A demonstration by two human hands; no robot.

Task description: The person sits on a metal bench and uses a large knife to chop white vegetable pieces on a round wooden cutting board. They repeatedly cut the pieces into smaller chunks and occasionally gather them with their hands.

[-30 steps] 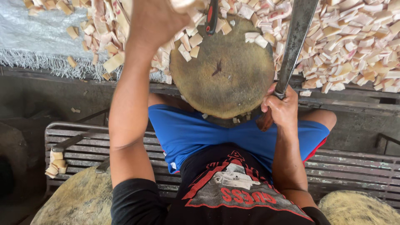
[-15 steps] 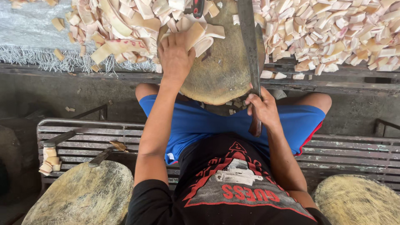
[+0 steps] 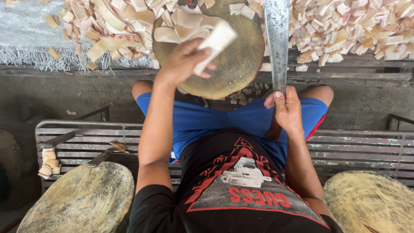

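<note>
Over round chopping block (image 3: 233, 64), left hand (image 3: 183, 64) with pale strip (image 3: 215, 41).

Three round wooden chopping blocks (image 3: 224, 64) are seen, one long cleaver blade (image 3: 277, 39), two hands — and pale cut pieces (image 3: 353, 30) beyond counting.

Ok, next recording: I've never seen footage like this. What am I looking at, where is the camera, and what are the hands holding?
There is no machine here. A person sits on a slatted bench, and the camera is worn on their head, looking down over the chest and lap. In front of the knees stands a round wooden chopping block. Beyond and around it lie heaps of pale cut pieces, some pinkish. The left hand holds one pale rectangular strip above the block. The right hand grips the handle of a long cleaver, blade pointing away. Two more round blocks sit at either side near the bottom corners.
</note>
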